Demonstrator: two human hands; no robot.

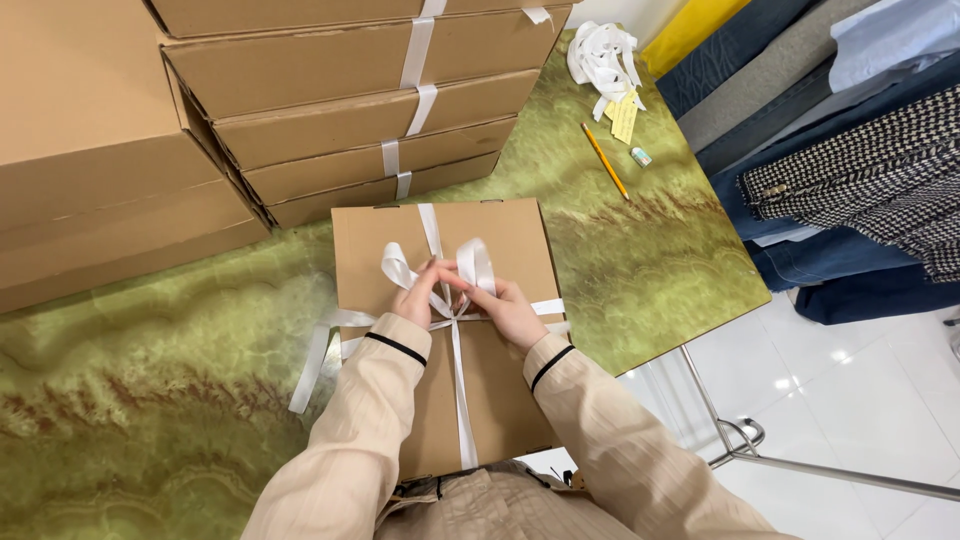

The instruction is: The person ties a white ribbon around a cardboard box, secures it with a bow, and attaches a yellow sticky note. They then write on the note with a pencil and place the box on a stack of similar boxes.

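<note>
Fingers of left hand [418,298] and right hand [508,308] pinched on white ribbon [458,300], each gripping bow loop at knot, top centre of flat cardboard box [500,240]. Box lies on green marbled table [640,260], close to body. Ribbon crosses box lengthwise and sideways; loose tail trails off box's left edge. Stack of ribboned boxes [330,110] behind box, just beyond its far edge. Pencil [605,160] right of stack; beside it small object, probably eraser [641,156]. Ribbon scraps [602,52] farther back.
</note>
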